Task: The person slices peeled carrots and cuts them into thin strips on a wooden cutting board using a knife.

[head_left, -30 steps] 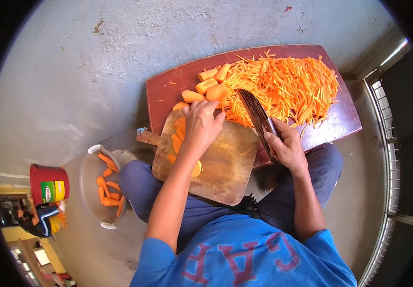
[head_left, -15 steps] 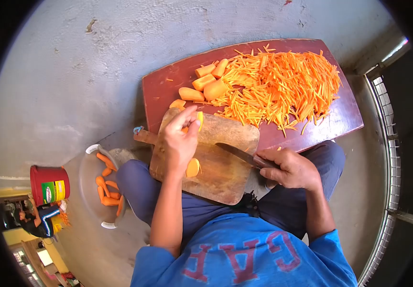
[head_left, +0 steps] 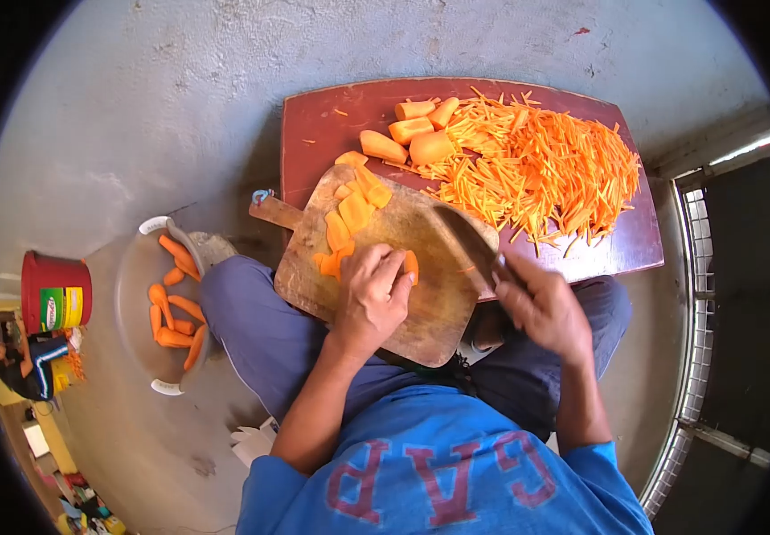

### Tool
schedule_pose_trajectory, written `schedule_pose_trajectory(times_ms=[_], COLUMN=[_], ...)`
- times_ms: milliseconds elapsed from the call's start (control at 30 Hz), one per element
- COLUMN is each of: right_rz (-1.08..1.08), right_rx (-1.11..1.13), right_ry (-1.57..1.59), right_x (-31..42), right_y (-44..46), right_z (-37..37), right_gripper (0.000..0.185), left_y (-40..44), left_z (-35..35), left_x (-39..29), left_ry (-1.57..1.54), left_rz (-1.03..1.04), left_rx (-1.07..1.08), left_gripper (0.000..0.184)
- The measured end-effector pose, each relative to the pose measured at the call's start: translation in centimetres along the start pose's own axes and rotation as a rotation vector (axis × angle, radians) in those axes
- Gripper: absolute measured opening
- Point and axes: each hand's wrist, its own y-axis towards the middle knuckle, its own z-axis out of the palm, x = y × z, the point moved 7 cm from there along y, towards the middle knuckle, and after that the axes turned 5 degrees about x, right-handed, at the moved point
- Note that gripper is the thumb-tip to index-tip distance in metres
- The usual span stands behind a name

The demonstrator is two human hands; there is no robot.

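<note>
A wooden cutting board (head_left: 438, 325) rests across my lap, overlapping the edge of a dark red table (head_left: 331, 125). My left hand (head_left: 372, 299) is closed, fingers bent over a stack of carrot slices (head_left: 412, 266) near the board's middle. Flat carrot slices (head_left: 354, 209) lie along its upper left part. My right hand (head_left: 541, 308), slightly blurred, grips a knife (head_left: 465, 236) by the handle. The blade points up and left over the board's right side, apart from the carrot. Beyond the board lies a large pile of carrot sticks (head_left: 550, 169), with several peeled carrot chunks (head_left: 416, 129) beside it.
On the floor at my left stands a wide basin (head_left: 126, 308) with several whole carrots (head_left: 171, 312). Farther left are a red bucket (head_left: 57, 290) and another person (head_left: 33, 361). A wall (head_left: 207, 107) rises behind the table, and a barred frame (head_left: 701, 267) runs along the right.
My left hand has come down from above the board onto carrot slices. My right hand has lifted the knife slightly. More slices now show on the board's left, and the view has shifted.
</note>
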Motion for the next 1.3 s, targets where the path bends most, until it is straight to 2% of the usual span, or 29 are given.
schedule_pose_trajectory(times_ms=[100,233,333,500,600,767,900,1067,1100,1200,1300], right_rz=[-0.105,-0.061,-0.32,-0.221,-0.207,-0.222,-0.168,-0.285,-0.204,-0.232,-0.191], right_rx=[0.008,0.051,0.027,0.08,0.062,0.025,0.07,0.019,0.07,0.065,0.089], right_ry=[0.073,0.051,0.005,-0.058,-0.065,-0.16,-0.197,-0.234,-0.265,-0.193,-0.237], right_x=[1.0,2.5,3.6,3.6,3.6,5.2,6.3,5.2,5.0,6.6,6.2], right_y=[-2.5,-2.6,-1.8,-1.2,-1.6,-3.5,-3.8,0.0,0.2,-1.6,-2.2], right_z=[2.9,5.3,6.3,5.9,6.3,7.4,7.7,8.5,8.4,7.4,7.7], right_gripper=[0.044,0.041,0.041,0.046,0.048,0.05,0.041,0.041,0.043,0.042,0.043], left_y=[0.5,0.6,0.4,0.1,0.0,0.0,0.0,-0.3,-0.1,0.1,0.0], left_z=[-1.0,-0.3,0.0,-0.4,-0.4,0.1,0.0,0.3,0.1,-0.2,-0.4], left_x=[-0.2,-0.1,0.2,-0.4,0.0,-0.1,-0.2,0.1,0.1,-0.1,-0.2], left_ry=[-0.008,0.004,0.013,-0.003,0.006,0.017,0.037,0.046,0.034,-0.015,0.024], left_rz=[0.016,0.085,0.105,0.107,0.073,0.139,0.155,0.098,0.097,0.163,0.12], left_rx=[0.088,0.121,0.113,0.082,0.11,0.077,0.096,0.135,0.128,0.045,0.087], left_gripper=[0.042,0.032,0.023,0.013,0.021,0.024,0.03,0.027,0.026,0.023,0.026])
